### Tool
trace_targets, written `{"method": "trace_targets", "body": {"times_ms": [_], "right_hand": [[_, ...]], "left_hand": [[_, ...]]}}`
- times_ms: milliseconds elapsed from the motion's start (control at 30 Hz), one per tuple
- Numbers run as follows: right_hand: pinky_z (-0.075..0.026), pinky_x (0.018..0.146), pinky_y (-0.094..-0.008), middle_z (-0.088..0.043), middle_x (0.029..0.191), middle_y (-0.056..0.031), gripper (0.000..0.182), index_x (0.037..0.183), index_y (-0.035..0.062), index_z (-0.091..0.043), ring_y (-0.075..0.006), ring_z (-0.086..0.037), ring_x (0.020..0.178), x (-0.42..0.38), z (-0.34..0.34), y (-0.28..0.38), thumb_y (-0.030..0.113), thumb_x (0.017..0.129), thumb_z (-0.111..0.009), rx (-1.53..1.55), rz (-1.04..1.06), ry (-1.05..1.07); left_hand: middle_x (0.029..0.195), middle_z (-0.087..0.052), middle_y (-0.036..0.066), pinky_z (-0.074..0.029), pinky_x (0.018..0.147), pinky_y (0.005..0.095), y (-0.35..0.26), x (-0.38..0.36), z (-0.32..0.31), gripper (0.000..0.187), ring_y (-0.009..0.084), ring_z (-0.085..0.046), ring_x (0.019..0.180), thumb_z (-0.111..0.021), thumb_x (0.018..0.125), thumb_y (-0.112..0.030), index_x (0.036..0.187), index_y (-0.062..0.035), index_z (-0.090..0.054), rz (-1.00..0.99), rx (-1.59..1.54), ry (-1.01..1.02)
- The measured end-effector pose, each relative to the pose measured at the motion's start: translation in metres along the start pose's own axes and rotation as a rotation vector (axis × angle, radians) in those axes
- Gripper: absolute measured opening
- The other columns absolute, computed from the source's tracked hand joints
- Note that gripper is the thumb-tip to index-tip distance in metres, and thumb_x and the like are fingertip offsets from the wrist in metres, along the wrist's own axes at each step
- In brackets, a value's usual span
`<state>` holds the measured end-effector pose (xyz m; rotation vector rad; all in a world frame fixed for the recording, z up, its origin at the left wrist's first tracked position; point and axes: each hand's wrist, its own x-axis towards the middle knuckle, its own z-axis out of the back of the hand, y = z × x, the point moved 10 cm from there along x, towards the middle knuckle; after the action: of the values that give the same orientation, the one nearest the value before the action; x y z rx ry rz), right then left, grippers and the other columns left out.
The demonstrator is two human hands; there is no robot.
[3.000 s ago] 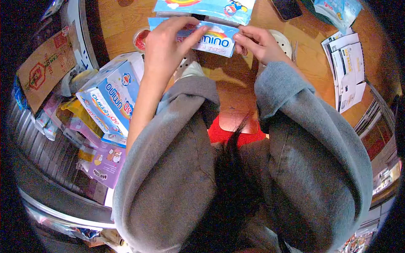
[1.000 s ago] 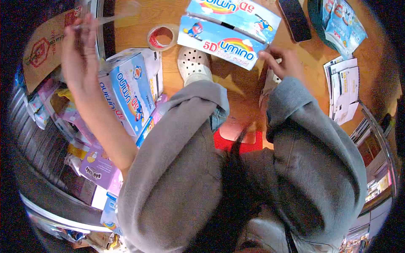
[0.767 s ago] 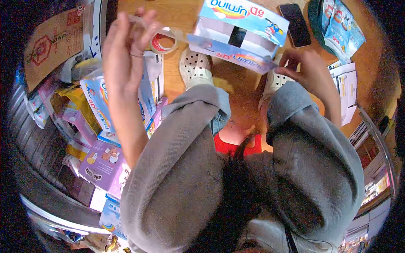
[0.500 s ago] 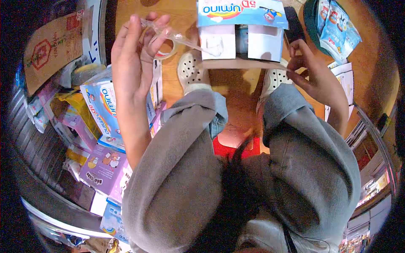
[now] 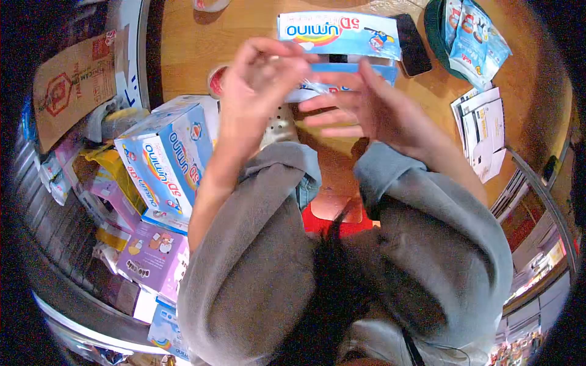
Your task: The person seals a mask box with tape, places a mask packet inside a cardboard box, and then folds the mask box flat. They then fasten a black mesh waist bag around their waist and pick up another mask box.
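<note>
Left hand (image 5: 259, 73): fingers curling, pinching clear tape strip (image 5: 312, 85). Right hand (image 5: 360, 113): fingers spreading open, touching the strip's other end. Blue Umino box (image 5: 339, 36): lying just beyond both hands.

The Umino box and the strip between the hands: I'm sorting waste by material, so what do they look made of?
Umino box: probably thin glossy printed cardboard, going by its sharp folded edges. The strip pinched by the left hand, near the right hand: seemingly clear plastic tape or film; it is see-through and crinkled.
</note>
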<state>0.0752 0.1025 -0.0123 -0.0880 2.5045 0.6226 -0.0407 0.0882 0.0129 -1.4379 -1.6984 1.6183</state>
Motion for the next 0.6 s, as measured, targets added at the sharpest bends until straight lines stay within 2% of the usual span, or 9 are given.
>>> {"method": "trace_targets", "body": {"times_ms": [33, 167, 200, 300, 333, 367, 400, 500, 600], "right_hand": [[-0.045, 0.085, -0.0328, -0.056, 0.106, -0.0099, 0.053, 0.113, 0.0049, -0.048, -0.0193, -0.055, 0.097, 0.004, -0.006, -0.008, 0.049, 0.089, -0.032, 0.172, -0.062, 0.028], [-0.047, 0.083, -0.0297, -0.057, 0.103, -0.0098, 0.051, 0.112, 0.0046, -0.047, -0.0181, -0.055, 0.098, 0.010, 0.012, -0.010, 0.048, 0.089, -0.033, 0.264, -0.024, -0.090], [-0.047, 0.082, -0.0293, -0.057, 0.102, -0.0098, 0.050, 0.111, 0.0044, -0.048, -0.0178, -0.056, 0.097, 0.010, 0.017, -0.009, 0.047, 0.089, -0.034, 0.255, -0.020, -0.126], [-0.049, 0.077, -0.0278, -0.057, 0.100, -0.0097, 0.047, 0.108, 0.0040, -0.049, -0.0166, -0.057, 0.092, 0.009, 0.027, -0.005, 0.045, 0.090, -0.035, 0.209, 0.031, -0.215], [-0.049, 0.076, -0.0273, -0.057, 0.098, -0.0095, 0.045, 0.107, 0.0040, -0.049, -0.0160, -0.058, 0.090, 0.010, 0.027, -0.003, 0.044, 0.090, -0.036, 0.183, 0.076, -0.231], [-0.049, 0.074, -0.0268, -0.057, 0.097, -0.0094, 0.045, 0.106, 0.0040, -0.049, -0.0154, -0.058, 0.087, 0.012, 0.026, 0.000, 0.044, 0.090, -0.036, 0.158, 0.122, -0.246], [-0.047, 0.055, -0.0230, -0.057, 0.079, -0.0056, 0.042, 0.098, 0.0050, -0.052, -0.0112, -0.058, 0.068, 0.006, 0.015, 0.011, 0.043, 0.090, -0.036, 0.201, 0.141, -0.323], [-0.035, 0.039, -0.0216, -0.050, 0.060, -0.0007, 0.043, 0.084, 0.0073, -0.055, -0.0092, -0.049, 0.050, 0.005, 0.034, 0.028, 0.045, 0.090, -0.037, -0.245, 0.343, -0.374], [-0.034, 0.047, -0.0192, -0.045, 0.061, 0.0014, 0.045, 0.062, 0.0108, -0.046, -0.0083, -0.043, 0.052, -0.002, 0.040, 0.035, 0.047, 0.088, -0.039, -0.221, 0.296, -0.349]], "left_hand": [[0.098, -0.053, 0.009, -0.050, 0.079, 0.0315, 0.006, -0.001, -0.014, 0.021, 0.0238, -0.058, 0.094, -0.062, 0.079, -0.011, 0.092, -0.0037, -0.047, -0.018, 0.052, 0.060], [0.096, -0.053, 0.007, -0.052, 0.071, 0.0298, 0.008, -0.003, -0.037, 0.029, 0.0207, -0.060, 0.089, -0.065, 0.073, -0.008, 0.095, -0.0054, -0.047, -0.185, 0.449, 0.192], [0.096, -0.053, 0.008, -0.052, 0.064, 0.0285, -0.015, -0.009, -0.052, 0.038, 0.0205, -0.061, 0.085, -0.068, 0.069, -0.012, 0.100, -0.0070, -0.047, -0.451, 0.777, 0.267], [0.097, -0.052, 0.009, -0.051, 0.057, 0.0261, -0.018, -0.015, -0.064, 0.043, 0.0225, -0.060, 0.080, -0.070, 0.065, -0.019, 0.100, -0.0086, -0.048, -0.569, 1.015, 0.294], [0.105, -0.055, 0.006, -0.045, 0.083, 0.0367, -0.011, -0.013, -0.062, 0.048, 0.0268, -0.055, 0.094, -0.072, 0.064, -0.017, 0.103, -0.0066, -0.046, -0.437, 1.058, 0.291], [0.107, -0.053, 0.007, -0.043, 0.086, 0.0384, -0.016, -0.016, -0.068, 0.052, 0.0276, -0.054, 0.097, -0.073, 0.063, -0.019, 0.105, -0.0066, -0.045, -0.529, 1.114, 0.285], [0.109, -0.051, 0.008, -0.041, 0.088, 0.0401, -0.021, -0.018, -0.073, 0.056, 0.0285, -0.052, 0.100, -0.073, 0.062, -0.021, 0.107, -0.0066, -0.044, -0.622, 1.171, 0.281], [0.118, -0.044, 0.012, -0.033, 0.095, 0.0433, -0.039, -0.025, -0.087, 0.068, 0.0317, -0.045, 0.109, -0.075, 0.058, -0.027, 0.112, -0.0065, -0.040, -0.745, 1.322, 0.191], [0.120, -0.038, 0.015, -0.028, 0.098, 0.0478, -0.070, -0.025, -0.088, 0.074, 0.0328, -0.037, 0.115, -0.076, 0.053, -0.033, 0.113, -0.0078, -0.041, -0.780, 1.228, 0.110]]}}
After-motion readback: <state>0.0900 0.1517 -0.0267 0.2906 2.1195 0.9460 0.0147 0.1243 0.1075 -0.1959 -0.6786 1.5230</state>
